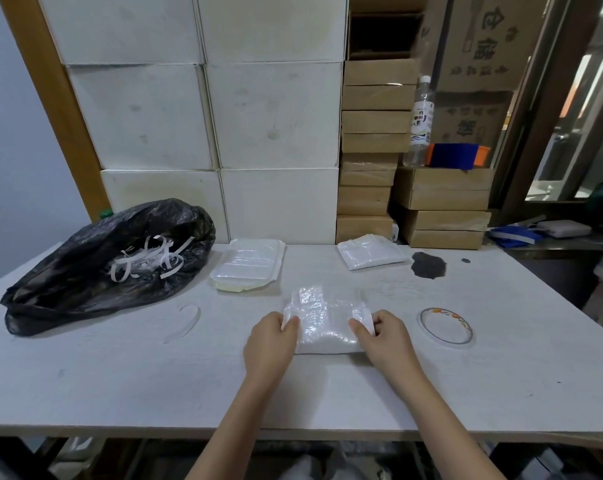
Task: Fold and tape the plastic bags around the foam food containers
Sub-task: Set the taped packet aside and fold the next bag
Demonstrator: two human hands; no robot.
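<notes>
On the white table, a little right of centre and near the person, lies a foam container wrapped in a clear plastic bag — crinkled and shiny on top. The left hand pinches the bag's left edge between thumb and fingers, and the right hand pinches the folded plastic at its right edge, so both hands grasp the same wrapped package and press it against the tabletop. Just to the right of the right hand, flat on the table, lies a roll of clear tape with an orange-patterned core, apart from the package. Farther back, left of centre, sits a stack of bagged containers, and to the far right of it another wrapped packet, both near the table's far edge. A black rubbish bag slumps on the far left, with white paper strips spilling at its mouth. Behind the table stand white boxes and brown cartons — a clear bottle stands on the cartons at the right.
</notes>
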